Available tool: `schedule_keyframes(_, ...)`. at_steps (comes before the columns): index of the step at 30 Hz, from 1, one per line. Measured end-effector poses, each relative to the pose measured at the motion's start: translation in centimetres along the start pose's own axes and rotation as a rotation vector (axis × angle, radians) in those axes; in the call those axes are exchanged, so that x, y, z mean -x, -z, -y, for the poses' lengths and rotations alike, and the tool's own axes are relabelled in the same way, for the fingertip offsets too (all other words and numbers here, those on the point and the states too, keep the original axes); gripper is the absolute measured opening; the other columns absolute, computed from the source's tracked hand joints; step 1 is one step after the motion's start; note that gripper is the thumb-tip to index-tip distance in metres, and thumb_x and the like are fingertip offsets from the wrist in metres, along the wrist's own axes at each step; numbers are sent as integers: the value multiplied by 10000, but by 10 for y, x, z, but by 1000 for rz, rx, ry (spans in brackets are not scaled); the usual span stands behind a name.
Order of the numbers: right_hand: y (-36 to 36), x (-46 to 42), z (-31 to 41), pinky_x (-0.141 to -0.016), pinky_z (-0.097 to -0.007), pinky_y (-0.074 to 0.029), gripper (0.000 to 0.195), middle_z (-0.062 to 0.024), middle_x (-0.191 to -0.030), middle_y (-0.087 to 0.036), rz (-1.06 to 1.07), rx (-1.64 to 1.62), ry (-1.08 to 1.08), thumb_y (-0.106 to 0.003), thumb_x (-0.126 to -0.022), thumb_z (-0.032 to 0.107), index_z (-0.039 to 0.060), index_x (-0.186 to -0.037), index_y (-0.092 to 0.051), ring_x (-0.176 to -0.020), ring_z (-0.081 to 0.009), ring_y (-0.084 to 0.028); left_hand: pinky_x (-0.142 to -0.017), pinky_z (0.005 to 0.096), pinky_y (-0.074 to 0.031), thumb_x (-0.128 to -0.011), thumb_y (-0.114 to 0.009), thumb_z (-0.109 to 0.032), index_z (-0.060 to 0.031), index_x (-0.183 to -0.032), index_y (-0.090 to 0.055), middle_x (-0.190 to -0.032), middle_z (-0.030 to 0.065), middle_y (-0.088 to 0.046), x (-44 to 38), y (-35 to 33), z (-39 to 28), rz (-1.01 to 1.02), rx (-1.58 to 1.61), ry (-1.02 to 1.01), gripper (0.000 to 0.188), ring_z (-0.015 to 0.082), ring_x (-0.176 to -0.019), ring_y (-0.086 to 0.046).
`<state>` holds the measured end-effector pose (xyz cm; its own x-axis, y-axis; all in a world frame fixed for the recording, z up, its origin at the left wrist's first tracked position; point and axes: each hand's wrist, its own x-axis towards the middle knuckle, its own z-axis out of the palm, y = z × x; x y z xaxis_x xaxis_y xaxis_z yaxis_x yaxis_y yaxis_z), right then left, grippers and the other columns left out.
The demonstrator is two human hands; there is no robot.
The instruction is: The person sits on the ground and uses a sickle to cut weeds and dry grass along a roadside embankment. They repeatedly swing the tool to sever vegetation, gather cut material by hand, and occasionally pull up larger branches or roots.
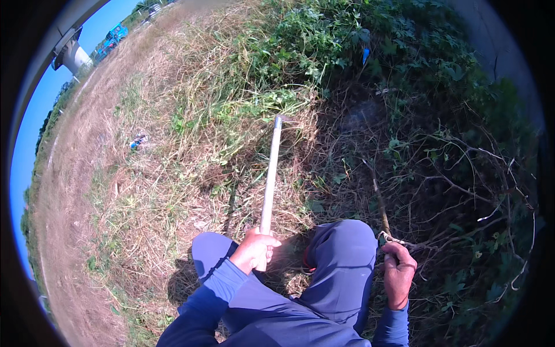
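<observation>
My left hand [255,249] is closed around the lower end of a pale wooden handle [270,182]. The handle belongs to a sickle or small hoe, which I cannot tell apart here; its metal head [281,118] points right, partly lost in cut grass. Beside my right knee, my right hand [399,273] pinches a dry, pale vine stem [392,238], whose thin branches fan out to the right. A thicker brown stick [381,208] runs up from just above that hand; whether it joins the vine is unclear.
Cut straw and grass [173,195] cover the sunlit ground. Leafy vines [312,39] grow ahead, and tangled bare branches [472,191] spread through the shade. A concrete wall [498,47] rises at far right. A concrete pillar [76,56] and a blue vehicle [116,32] stand far left.
</observation>
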<state>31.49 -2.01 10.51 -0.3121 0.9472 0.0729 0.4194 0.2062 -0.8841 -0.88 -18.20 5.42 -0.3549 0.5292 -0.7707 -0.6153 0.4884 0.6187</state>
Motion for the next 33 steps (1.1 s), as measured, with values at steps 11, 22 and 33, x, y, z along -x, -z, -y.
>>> schedule_keyframes(11,8,4,-9,-742,-314,-569,314,-139,-986,-718,-54,-8,-69,-522,-758,-171,1,-957,-692,-896,-234,-702,-437,334,-472,-802,-708,28,-80,-865,-490,-651,36,-508,24,10,-24,40,-36,23,251,155,-491,-536)
schedule_keyframes(22,10,-6,-4,-821,-326,-541,266,-130,-923,-712,-41,-1,6,-548,-776,-169,-10,-936,-689,-867,-236,-689,-443,277,-451,-743,-709,54,-56,-902,-513,-682,52,-554,109,76,-59,-18,-165,-99,276,149,-479,-551)
schedule_keyframes(33,8,-10,7,-842,-326,-540,242,-129,-941,-718,4,5,-27,-600,-781,-157,-6,-943,-697,-900,-234,-700,-460,271,-458,-705,-725,55,-21,-869,-547,-673,55,-591,177,113,12,-281,-187,-107,253,148,-494,-579)
